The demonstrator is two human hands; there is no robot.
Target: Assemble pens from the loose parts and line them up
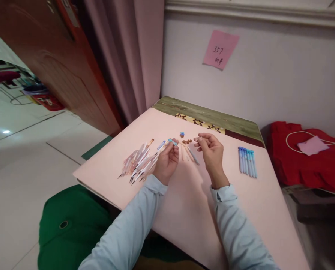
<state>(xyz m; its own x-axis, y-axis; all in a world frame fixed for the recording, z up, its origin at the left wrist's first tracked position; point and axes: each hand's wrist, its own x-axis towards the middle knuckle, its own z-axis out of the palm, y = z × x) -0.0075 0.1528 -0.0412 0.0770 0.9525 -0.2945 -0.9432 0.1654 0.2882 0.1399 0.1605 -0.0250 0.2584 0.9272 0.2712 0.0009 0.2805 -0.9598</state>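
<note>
My left hand (168, 159) is closed over the table, pinching a small light-blue pen part (172, 141) between thumb and fingers. My right hand (212, 150) is raised a little to the right, its thumb and index finger close together; whether something tiny is in them I cannot make out. Between and behind the hands lie small brown pieces (187, 141) and a blue piece (182, 134). A few pen barrels (193, 155) rest just beyond the gap between my hands. Left of my left hand spreads a pile of white refills (143, 165) and clear pen tubes (130, 161).
Several blue pens (247, 162) lie in a row at the right of the pink-covered table (184, 210). A green stool (71, 228) stands at the near left. Red cloth (291, 165) with a white cable is at the right. A wooden door (80, 63) stands left.
</note>
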